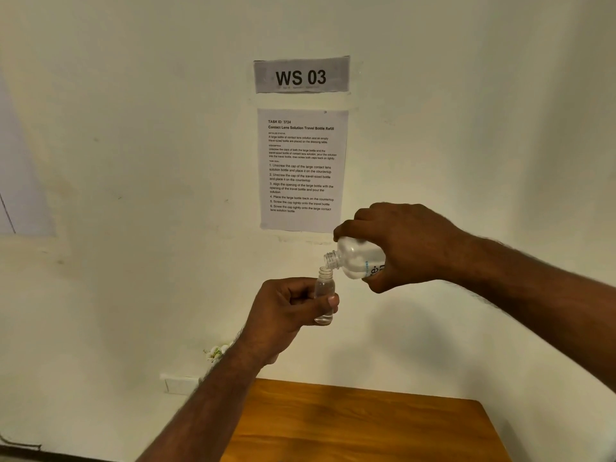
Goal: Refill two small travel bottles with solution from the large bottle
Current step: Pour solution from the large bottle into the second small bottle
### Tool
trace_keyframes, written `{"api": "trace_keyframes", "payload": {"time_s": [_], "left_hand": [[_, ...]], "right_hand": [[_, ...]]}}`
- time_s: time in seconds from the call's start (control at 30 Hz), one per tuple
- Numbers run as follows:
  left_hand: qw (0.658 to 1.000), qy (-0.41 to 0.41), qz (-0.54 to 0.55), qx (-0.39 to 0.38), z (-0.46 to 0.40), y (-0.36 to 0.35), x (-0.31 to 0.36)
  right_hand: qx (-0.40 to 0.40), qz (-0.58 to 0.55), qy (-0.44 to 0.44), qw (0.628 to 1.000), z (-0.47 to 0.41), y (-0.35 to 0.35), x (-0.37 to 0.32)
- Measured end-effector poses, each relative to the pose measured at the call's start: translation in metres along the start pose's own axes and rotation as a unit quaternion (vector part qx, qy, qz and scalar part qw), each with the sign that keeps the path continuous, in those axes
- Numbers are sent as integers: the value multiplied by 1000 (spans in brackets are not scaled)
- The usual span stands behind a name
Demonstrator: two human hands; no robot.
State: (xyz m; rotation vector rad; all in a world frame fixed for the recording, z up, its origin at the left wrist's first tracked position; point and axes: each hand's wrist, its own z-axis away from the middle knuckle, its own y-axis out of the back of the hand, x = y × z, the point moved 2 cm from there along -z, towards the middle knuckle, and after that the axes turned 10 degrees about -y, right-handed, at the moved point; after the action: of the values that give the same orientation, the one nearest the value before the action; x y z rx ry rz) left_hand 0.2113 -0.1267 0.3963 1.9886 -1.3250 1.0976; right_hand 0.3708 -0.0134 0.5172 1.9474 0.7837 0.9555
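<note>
My left hand [286, 311] grips a small clear travel bottle [324, 288], upright and uncapped, with a little liquid at its bottom. My right hand [403, 245] holds the large clear bottle [356, 260] tipped on its side, its open threaded neck pointing left and down, touching the rim of the small bottle's mouth. Liquid lies in the lower part of the large bottle, and a blue-lettered label shows near my palm. Both bottles are held in the air in front of the wall, above the table. No caps and no second small bottle are in view.
A wooden table [366, 425] lies below my hands at the bottom centre. On the white wall hang a "WS 03" sign [301, 75] and a printed task sheet [302, 170]. A white socket plate [181, 384] sits low on the wall, left of the table.
</note>
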Motion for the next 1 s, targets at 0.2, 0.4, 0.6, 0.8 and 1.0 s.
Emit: {"api": "trace_keyframes", "payload": {"time_s": [0.2, 0.4, 0.6, 0.8, 1.0], "left_hand": [[1000, 2, -1, 1, 0, -1, 1], [1000, -1, 3, 4, 0, 0, -2], [1000, 0, 23, 0, 7, 0, -11], [999, 30, 27, -11, 21, -2, -39], [998, 56, -16, -22, 53, -10, -92]], "right_hand": [[5, -6, 2, 1000, 0, -2, 1], [12, -73, -27, 997, 5, -13, 1], [40, -202, -91, 974, 23, -49, -7], [38, -383, -163, 908, 56, -103, -27], [-7, -520, -242, 819, 95, -168, -42]]}}
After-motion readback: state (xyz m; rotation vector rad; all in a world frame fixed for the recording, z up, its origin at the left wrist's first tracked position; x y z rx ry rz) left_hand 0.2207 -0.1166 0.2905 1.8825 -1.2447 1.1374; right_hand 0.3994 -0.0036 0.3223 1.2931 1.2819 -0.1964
